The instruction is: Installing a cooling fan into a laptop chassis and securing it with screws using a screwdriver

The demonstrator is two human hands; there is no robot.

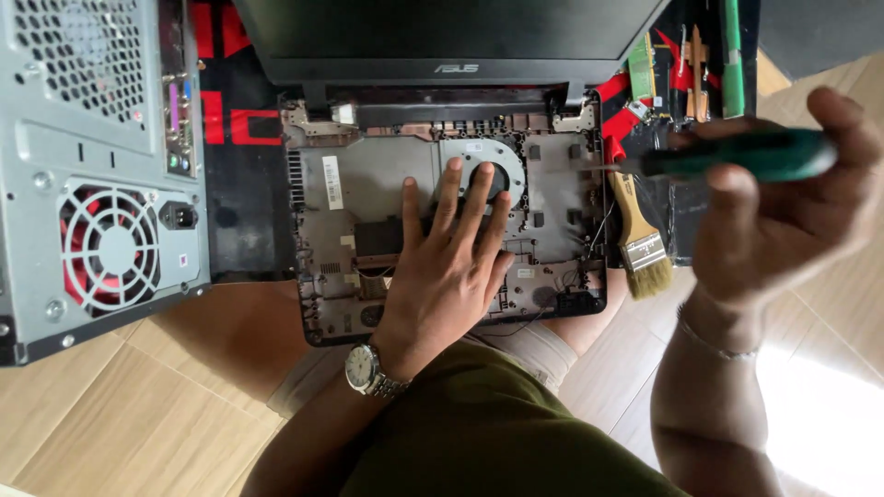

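Observation:
An opened laptop base [368,198] with its cover off rests on my lap, its dark screen [442,37] folded back at the top. My left hand [451,262] lies flat on the bare chassis, fingers spread, fingertips by the round cooling fan [493,166]. A metal wristwatch [368,371] is on that wrist. My right hand [783,221] is raised at the right, closed around a green-handled screwdriver [737,155] whose thin shaft points left toward the laptop's right edge.
A grey desktop computer case [92,175] lies at the left, its rear fan grille and ports facing up. A paintbrush [640,244] lies just right of the laptop. Several tools [700,64] sit on a red-and-black mat at the top right. Wooden floor below.

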